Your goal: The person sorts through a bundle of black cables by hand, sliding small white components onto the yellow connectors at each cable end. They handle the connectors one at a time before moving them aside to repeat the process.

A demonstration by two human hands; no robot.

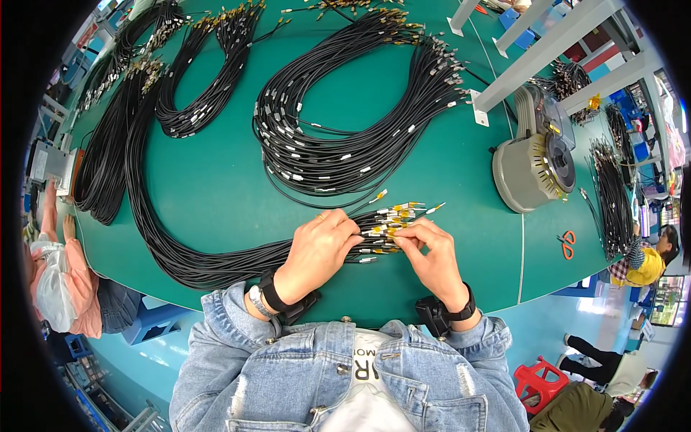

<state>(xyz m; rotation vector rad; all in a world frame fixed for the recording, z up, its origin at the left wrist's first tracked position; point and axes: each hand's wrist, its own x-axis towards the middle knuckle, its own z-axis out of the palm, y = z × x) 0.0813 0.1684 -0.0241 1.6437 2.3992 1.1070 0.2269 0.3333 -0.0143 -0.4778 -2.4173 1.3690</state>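
A long bundle of black cables [194,263] curves along the near edge of the green table, its ends with yellow and white tips gathered in front of me. My left hand [322,245] lies over the bundle close to those ends, thumb and fingers closed on the cables. At the tips, my right hand [430,253] pinches a cable end [392,232] with a yellow sleeve between thumb and forefinger. Other tipped ends fan out beyond and beneath both hands. The fingers partly hide which single cable each one grips.
A large looped cable bundle [345,155] lies beyond my hands, and more bundles [205,93] lie at the far left. On the right stand a grey round machine [529,169], orange-handled scissors [568,245] and metal posts [536,57]. A co-worker [68,281] is at the left.
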